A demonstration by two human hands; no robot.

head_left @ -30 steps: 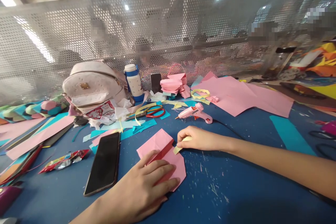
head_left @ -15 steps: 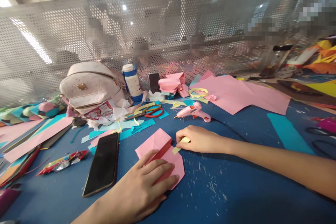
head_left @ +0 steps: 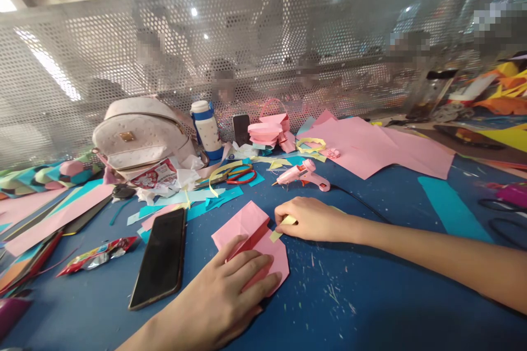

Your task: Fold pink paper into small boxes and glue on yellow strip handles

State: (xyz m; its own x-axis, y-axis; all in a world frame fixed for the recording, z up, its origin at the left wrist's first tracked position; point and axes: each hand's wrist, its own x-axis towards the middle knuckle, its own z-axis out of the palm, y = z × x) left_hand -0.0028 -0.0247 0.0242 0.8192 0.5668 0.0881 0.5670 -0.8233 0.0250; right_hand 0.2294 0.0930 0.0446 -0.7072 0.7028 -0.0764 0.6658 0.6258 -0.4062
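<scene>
A folded piece of pink paper (head_left: 244,219) lies on the blue table in front of me. Across its lower part rests my left hand (head_left: 230,279), fingers stretched out and pressing it flat. My right hand (head_left: 302,219) is closed in a pinch on a pale yellow paper strip (head_left: 287,221), at the right edge of the pink piece. One end of the strip reaches the pink paper's edge; whether it is stuck there I cannot tell. Just beyond my right hand lies a pink glue gun (head_left: 302,174), its nozzle facing left and its cord running off right.
A phone (head_left: 160,258) and a snack wrapper (head_left: 97,255) lie left of my left hand. Behind are red-handled scissors (head_left: 241,174), paper scraps, a white backpack (head_left: 144,134) and a bottle (head_left: 208,130). Large pink sheets (head_left: 362,145) lie at the back right, before a perforated metal screen (head_left: 247,27).
Almost nothing differs. My right hand has shifted very slightly with the yellow strip, and a bit of pale green shows behind its wrist. My left hand stays on the pink paper.
</scene>
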